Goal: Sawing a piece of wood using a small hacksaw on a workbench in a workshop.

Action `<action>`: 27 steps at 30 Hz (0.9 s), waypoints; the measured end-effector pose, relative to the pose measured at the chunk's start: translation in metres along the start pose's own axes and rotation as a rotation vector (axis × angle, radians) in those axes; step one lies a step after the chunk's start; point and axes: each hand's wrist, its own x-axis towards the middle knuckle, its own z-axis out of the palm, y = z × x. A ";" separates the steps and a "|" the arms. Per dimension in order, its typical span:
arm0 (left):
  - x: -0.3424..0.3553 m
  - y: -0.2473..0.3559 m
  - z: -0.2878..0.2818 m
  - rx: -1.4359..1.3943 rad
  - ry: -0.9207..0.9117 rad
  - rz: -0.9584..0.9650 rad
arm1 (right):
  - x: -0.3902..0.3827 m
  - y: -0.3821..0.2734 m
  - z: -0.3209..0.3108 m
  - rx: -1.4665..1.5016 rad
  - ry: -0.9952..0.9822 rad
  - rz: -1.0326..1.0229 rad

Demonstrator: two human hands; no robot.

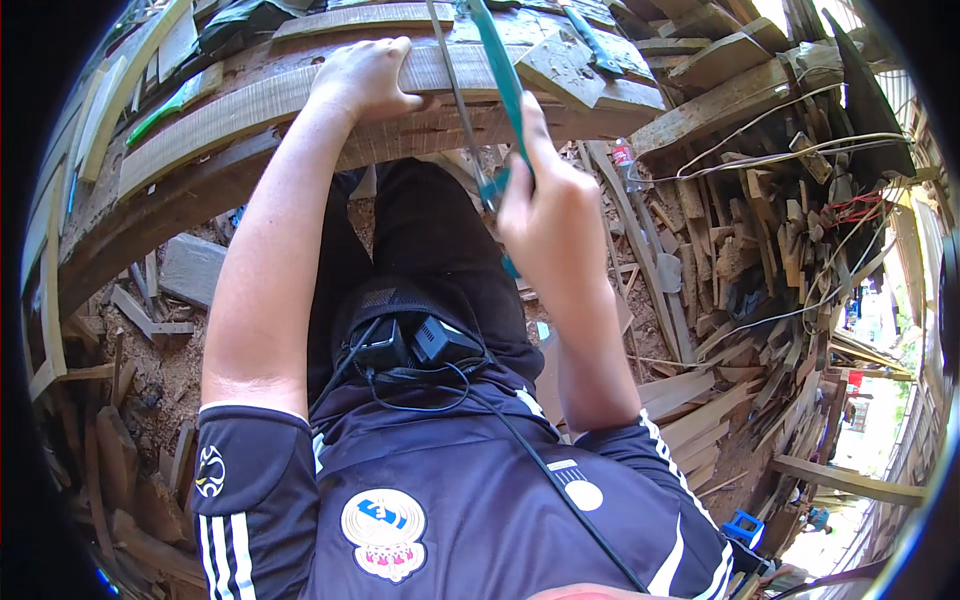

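Note:
My right hand point(550, 205) is closed around the handle of a teal bow saw point(503, 65), slightly smeared by motion. The saw's thin blade point(452, 85) runs across a long wooden plank point(240, 112) lying along the front of a workbench. To the left of the blade, my left hand point(362, 78) grips the plank, fingers over the top and thumb at its near edge. A short offcut board point(565, 68) lies on the plank just right of the saw. The saw's far end is cut off by the picture's upper edge.
A green-handled tool point(175, 108) lies at the bench's left, and a teal tool point(597, 42) at its right. Scrap wood point(770, 215) is heaped to the right, with loose white cables point(800, 145) across it. Sawdust and offcuts point(150, 315) cover the ground around my legs.

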 end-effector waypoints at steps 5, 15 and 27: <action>0.000 -0.006 0.007 -0.011 0.090 0.039 | -0.066 -0.009 -0.034 0.018 -0.013 0.028; -0.002 0.000 -0.005 -0.031 0.007 0.002 | 0.018 0.002 0.029 -0.064 0.006 -0.059; -0.008 -0.020 0.010 -0.082 0.052 0.047 | 0.006 -0.003 0.026 -0.049 -0.041 -0.006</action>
